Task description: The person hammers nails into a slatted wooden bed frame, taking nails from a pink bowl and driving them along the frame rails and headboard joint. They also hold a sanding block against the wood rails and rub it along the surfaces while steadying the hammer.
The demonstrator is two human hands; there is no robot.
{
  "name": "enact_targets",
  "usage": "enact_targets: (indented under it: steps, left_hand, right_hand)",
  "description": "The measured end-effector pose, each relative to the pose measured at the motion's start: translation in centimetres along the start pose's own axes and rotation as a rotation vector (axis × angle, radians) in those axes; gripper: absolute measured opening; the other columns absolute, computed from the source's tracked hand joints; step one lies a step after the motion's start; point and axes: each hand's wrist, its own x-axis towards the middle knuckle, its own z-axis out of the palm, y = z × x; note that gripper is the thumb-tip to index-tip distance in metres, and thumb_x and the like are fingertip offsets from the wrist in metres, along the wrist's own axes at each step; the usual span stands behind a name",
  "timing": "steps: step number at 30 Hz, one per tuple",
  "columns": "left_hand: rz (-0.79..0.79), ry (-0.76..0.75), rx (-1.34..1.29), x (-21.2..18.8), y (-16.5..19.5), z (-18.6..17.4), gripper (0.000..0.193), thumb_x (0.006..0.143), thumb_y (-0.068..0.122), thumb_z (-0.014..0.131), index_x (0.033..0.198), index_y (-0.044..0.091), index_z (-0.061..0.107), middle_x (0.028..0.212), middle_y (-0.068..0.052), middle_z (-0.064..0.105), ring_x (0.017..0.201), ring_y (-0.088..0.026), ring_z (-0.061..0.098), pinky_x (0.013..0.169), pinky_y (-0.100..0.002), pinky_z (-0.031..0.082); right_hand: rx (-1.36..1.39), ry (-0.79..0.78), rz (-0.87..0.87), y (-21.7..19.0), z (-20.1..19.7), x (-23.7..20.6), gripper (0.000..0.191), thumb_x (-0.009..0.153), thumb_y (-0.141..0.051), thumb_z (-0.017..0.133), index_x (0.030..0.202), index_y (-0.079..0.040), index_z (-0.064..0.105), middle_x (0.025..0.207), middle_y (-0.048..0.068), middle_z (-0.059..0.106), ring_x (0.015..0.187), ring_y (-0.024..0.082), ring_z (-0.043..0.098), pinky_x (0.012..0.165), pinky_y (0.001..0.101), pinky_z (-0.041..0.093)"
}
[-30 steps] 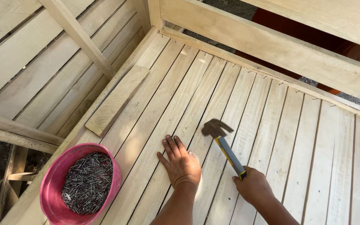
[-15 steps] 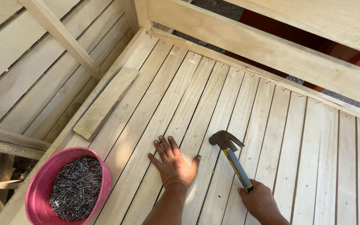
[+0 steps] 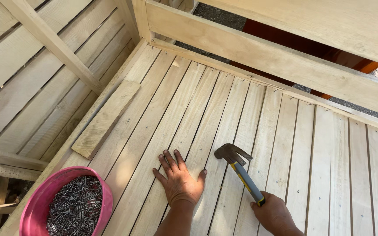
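The right hand [image 3: 274, 214] is seen at the lower right of the frame, its grip closed fully around the lower end of a claw hammer [image 3: 241, 172]. The handle, blue and yellow with a black butt, is held slanting up and to the left from the fist. The dark metal head is located at lower centre, just above or resting on the slats; contact cannot be confirmed. The striking face is turned to the left and the claw to the right. The right wrist is cut off by the lower edge of the frame.

The left hand [image 3: 179, 183] is laid flat, palm down, on the slatted wooden surface [image 3: 311, 166] at lower centre. Its grip is fully open and nothing is held. The fingers are spread and directed toward the upper left; the thumb is extended to the right, near the hammer head but apart from it. The forearm enters from the bottom edge.

A pink bowl [image 3: 40, 205] filled with dark nails [image 3: 75, 207] is noted at the lower left, on the edge of the slats, well apart from the left hand. A loose short board [image 3: 106, 118] is observed lying along the left side of the slats, above the bowl. A wooden rail [image 3: 263, 54] is seen crossing the upper part of the frame.
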Motion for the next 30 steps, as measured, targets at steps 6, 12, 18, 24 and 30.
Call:
enact_targets:
  steps: [6, 12, 18, 24, 30]
  left_hand:
    - [-0.010, 0.015, -0.016, 0.1, 0.2, 0.1, 0.113, 0.089, 0.077, 0.049, 0.162, 0.008, -0.002, 0.170, -0.020, -0.007, 0.156, -0.035, -0.012, 0.122, -0.061, -0.005]
    - [-0.012, -0.004, 0.003, 0.3, 0.3, -0.1, 0.112, 0.089, 0.076, 0.050, 0.163, 0.010, -0.001, 0.170, -0.020, -0.007, 0.156, -0.035, -0.010, 0.122, -0.062, -0.004]
    - [-0.026, 0.003, 0.009, 0.3, 0.3, 0.2, 0.113, 0.087, 0.079, 0.048, 0.163, 0.011, -0.002, 0.170, -0.019, -0.006, 0.156, -0.035, -0.011, 0.122, -0.061, -0.004]
    - [-0.041, 0.039, 0.084, 0.3, 0.7, 0.8, 0.111, 0.089, 0.080, 0.044, 0.163, 0.011, -0.002, 0.170, -0.019, -0.005, 0.156, -0.036, -0.010, 0.121, -0.061, -0.003]
    - [-0.035, 0.007, 0.070, 0.3, 0.8, 0.3, 0.111, 0.090, 0.079, 0.044, 0.163, 0.011, -0.004, 0.170, -0.019, -0.008, 0.156, -0.036, -0.012, 0.121, -0.061, -0.004]
  right_hand:
    - [0.314, -0.176, 0.035, -4.9, -3.2, 3.6, 0.041, 0.092, -0.026, 0.079, 0.112, 0.006, 0.066, 0.060, 0.010, 0.061, 0.045, 0.019, 0.058, 0.046, 0.0362, 0.054]
    - [0.178, 0.081, -0.071, -5.2, -4.6, 2.7, 0.037, 0.087, -0.036, 0.080, 0.102, -0.004, 0.069, 0.060, 0.008, 0.063, 0.051, 0.020, 0.061, 0.053, 0.0387, 0.054]
    - [0.018, 0.094, 0.057, -3.2, -3.8, 1.8, 0.065, 0.083, -0.064, 0.080, 0.108, -0.004, 0.076, 0.074, 0.010, 0.071, 0.065, 0.020, 0.069, 0.063, 0.0372, 0.056]
    - [0.030, 0.125, 0.116, -3.9, -4.3, 1.3, 0.068, 0.076, -0.063, 0.084, 0.118, -0.011, 0.073, 0.079, 0.008, 0.076, 0.067, 0.018, 0.073, 0.065, 0.0363, 0.062]
    - [0.035, 0.129, 0.122, -4.7, -4.5, 0.0, 0.067, 0.076, -0.063, 0.082, 0.119, -0.012, 0.075, 0.080, 0.008, 0.076, 0.069, 0.018, 0.074, 0.068, 0.0371, 0.063]
